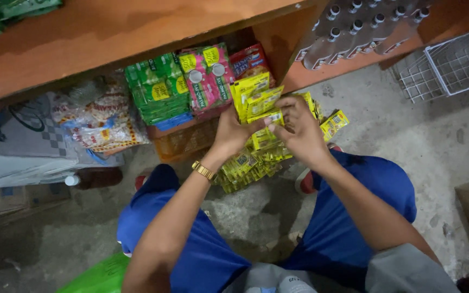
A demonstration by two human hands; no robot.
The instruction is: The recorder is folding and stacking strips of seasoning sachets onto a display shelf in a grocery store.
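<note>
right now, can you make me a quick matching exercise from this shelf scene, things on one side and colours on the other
Things:
1. sachet strips in the left hand and right hand
2. packets stacked at the left of the low shelf
3. wire basket on the floor
4. shorts worn by the person

Colours:
A. blue
B. white
C. yellow
D. green

Pairs: 1-C, 2-D, 3-B, 4-A
</note>
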